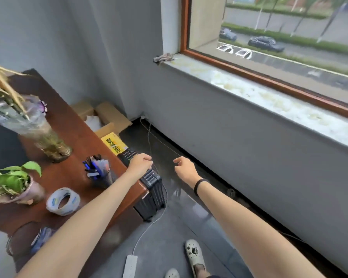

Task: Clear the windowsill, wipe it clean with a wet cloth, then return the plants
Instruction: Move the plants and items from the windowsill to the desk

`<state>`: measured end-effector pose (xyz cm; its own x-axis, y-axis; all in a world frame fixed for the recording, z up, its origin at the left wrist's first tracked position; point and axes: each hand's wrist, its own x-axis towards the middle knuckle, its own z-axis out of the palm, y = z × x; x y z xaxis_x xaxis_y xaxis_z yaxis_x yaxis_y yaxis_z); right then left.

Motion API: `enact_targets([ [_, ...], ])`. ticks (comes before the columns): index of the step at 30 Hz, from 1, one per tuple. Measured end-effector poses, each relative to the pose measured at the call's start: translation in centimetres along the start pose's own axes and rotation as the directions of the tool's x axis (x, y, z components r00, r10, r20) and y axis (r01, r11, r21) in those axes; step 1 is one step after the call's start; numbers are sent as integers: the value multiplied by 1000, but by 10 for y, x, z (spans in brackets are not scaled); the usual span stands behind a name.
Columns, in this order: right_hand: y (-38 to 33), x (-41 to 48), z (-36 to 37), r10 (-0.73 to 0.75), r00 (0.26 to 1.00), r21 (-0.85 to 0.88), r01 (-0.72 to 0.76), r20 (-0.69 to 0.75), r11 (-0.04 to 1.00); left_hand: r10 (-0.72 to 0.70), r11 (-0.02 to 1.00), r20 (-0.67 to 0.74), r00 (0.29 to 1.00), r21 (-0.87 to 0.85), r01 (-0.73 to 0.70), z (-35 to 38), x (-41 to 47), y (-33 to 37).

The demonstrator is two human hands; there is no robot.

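The pale, stained windowsill [269,97] runs along the right under the wood-framed window, with no plants on it. A crumpled grey cloth [163,57] lies at its far left end. On the brown desk [68,137] at left stand a tall glass vase with stalks [42,135] and a small leafy pot plant [14,183]. Both my arms reach forward over the floor between desk and sill. My left hand [140,163] has loosely curled fingers and holds nothing. My right hand [184,168], a dark band on its wrist, is also loosely curled and holds nothing.
On the desk are a pen cup [98,173] and a roll of tape [63,201]. A black suitcase [151,195] stands at the desk corner. Cardboard boxes [105,117] fill the far corner. A white power strip [130,265] and its cable lie on the dark floor.
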<state>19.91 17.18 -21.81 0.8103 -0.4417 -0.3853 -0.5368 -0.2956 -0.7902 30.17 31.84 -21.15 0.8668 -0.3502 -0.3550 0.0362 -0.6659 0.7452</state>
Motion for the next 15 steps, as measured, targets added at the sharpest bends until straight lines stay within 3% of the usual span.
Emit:
enact_targets([
  [6,79,-33,-113,219,928,168,-174,-302,970,132,990,167,977,23,-137,95,-11,77],
  [15,178,-106,-279,334,813,301,-206,-477,931,296,927,418,859,91,-364,280,-57,221],
])
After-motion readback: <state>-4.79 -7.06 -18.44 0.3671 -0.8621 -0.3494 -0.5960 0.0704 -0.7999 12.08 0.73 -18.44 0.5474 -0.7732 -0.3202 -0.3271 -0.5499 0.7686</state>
